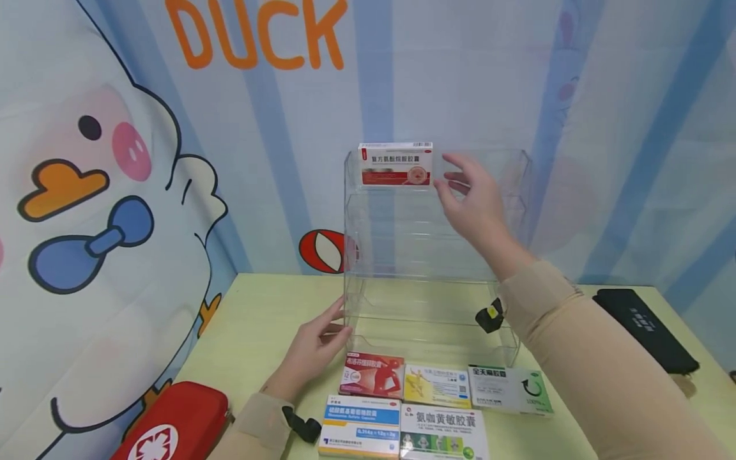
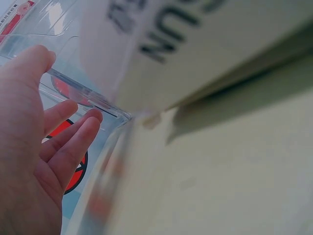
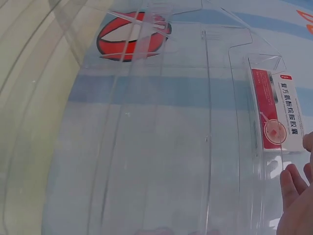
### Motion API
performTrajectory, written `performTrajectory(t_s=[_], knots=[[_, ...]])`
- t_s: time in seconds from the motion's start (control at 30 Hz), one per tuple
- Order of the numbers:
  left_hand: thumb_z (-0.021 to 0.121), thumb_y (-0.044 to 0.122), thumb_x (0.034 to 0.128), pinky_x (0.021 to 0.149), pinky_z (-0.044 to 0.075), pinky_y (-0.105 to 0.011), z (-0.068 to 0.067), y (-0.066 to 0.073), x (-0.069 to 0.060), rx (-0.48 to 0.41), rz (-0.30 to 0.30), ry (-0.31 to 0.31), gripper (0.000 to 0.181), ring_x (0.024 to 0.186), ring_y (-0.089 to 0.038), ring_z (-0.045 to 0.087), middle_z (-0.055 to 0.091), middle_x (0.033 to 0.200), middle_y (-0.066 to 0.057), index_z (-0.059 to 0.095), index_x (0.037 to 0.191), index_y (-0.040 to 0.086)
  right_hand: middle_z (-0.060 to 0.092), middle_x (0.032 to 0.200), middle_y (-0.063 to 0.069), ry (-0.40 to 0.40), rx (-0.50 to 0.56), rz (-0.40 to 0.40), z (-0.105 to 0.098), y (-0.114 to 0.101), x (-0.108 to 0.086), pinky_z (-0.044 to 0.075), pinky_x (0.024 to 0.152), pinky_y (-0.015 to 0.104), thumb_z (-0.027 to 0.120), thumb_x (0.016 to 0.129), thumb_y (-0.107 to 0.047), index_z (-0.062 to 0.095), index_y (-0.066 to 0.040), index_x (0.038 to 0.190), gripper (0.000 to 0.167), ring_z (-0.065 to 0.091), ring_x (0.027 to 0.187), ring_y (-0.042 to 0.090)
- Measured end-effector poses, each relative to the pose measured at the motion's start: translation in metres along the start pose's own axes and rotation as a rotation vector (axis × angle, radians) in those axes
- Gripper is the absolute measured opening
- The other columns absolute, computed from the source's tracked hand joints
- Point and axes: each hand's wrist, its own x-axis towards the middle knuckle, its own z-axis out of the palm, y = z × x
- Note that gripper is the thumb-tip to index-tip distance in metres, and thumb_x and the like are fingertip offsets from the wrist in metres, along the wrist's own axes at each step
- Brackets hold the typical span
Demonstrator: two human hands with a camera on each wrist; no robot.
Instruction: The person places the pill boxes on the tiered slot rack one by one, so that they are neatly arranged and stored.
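A white and red medicine box (image 1: 397, 165) stands upright at the left end of the top tier of a clear plastic rack (image 1: 422, 279). Just to the box's right is my right hand (image 1: 474, 198), fingers slightly bent and apart, holding nothing. The right wrist view shows the same medicine box (image 3: 276, 110) with fingertips close to its end. My left hand (image 1: 313, 348) is at the rack's lower left side, its fingers by the side panel. In the left wrist view the left hand (image 2: 44, 122) has its thumb and fingers spread beside the clear plastic; whether they touch it I cannot tell.
In front of the rack lie several medicine boxes, among them a red box (image 1: 372, 375), a yellow and white box (image 1: 437, 386) and a blue and white box (image 1: 360, 425). A red case (image 1: 178, 421) sits at front left, a black pouch (image 1: 644, 329) at right.
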Motion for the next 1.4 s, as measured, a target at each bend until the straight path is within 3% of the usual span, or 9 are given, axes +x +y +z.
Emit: performTrajectory(t_s=[0.23, 0.47, 0.7, 0.97, 1.13, 1.4], knots=[[0.074, 0.031, 0.1072, 0.11, 0.064, -0.044, -0.003, 0.0, -0.002, 0.014, -0.032, 0.004, 0.076, 0.127, -0.024, 0.076, 0.067, 0.157, -0.006, 0.035, 0.17, 0.049, 0.062, 0.16, 0.017, -0.031, 0.033, -0.035, -0.016, 0.009, -0.024, 0.055, 0.121, 0.049, 0.073, 0.105, -0.011, 0.057, -0.003, 0.158, 0.056, 0.068, 0.139, 0.039], [0.074, 0.031, 0.1074, 0.109, 0.064, -0.045, -0.002, -0.002, -0.002, 0.017, -0.029, 0.005, 0.076, 0.126, -0.024, 0.077, 0.067, 0.157, -0.006, 0.035, 0.17, 0.048, 0.063, 0.157, 0.019, -0.066, 0.038, -0.053, -0.027, 0.015, -0.053, 0.055, 0.12, 0.045, 0.077, 0.102, -0.008, 0.05, -0.004, 0.162, 0.066, 0.068, 0.138, 0.04], [0.074, 0.03, 0.1073, 0.108, 0.065, -0.044, -0.001, -0.003, -0.002, 0.019, -0.025, 0.012, 0.075, 0.125, -0.024, 0.077, 0.067, 0.156, -0.006, 0.036, 0.17, 0.047, 0.062, 0.16, 0.017, -0.154, -0.082, -0.096, -0.031, 0.02, -0.096, 0.056, 0.117, 0.052, 0.079, 0.102, -0.016, 0.044, -0.012, 0.168, 0.075, 0.067, 0.141, 0.037], [0.074, 0.03, 0.1076, 0.109, 0.064, -0.044, -0.002, 0.0, -0.001, 0.014, -0.028, -0.001, 0.075, 0.125, -0.025, 0.077, 0.066, 0.157, -0.007, 0.036, 0.172, 0.043, 0.064, 0.156, 0.016, -0.295, -0.138, -0.123, -0.03, 0.027, -0.153, 0.059, 0.114, 0.056, 0.083, 0.1, -0.018, 0.041, -0.009, 0.169, 0.082, 0.068, 0.137, 0.039], [0.074, 0.032, 0.1073, 0.108, 0.065, -0.044, -0.001, 0.001, -0.001, 0.015, -0.031, 0.0, 0.076, 0.125, -0.024, 0.077, 0.067, 0.157, -0.006, 0.035, 0.17, 0.05, 0.067, 0.152, 0.012, -0.374, -0.182, -0.097, -0.032, 0.036, -0.188, 0.063, 0.108, 0.053, 0.085, 0.098, -0.02, 0.041, -0.008, 0.169, 0.084, 0.07, 0.133, 0.034], [0.074, 0.032, 0.1075, 0.108, 0.064, -0.043, 0.001, 0.0, -0.001, 0.022, -0.031, 0.003, 0.076, 0.125, -0.024, 0.077, 0.067, 0.156, -0.007, 0.035, 0.17, 0.05, 0.073, 0.14, 0.01, -0.499, -0.188, 0.019, -0.037, 0.045, -0.235, 0.067, 0.094, 0.035, 0.087, 0.096, -0.027, 0.045, -0.008, 0.165, 0.083, 0.074, 0.113, 0.026]])
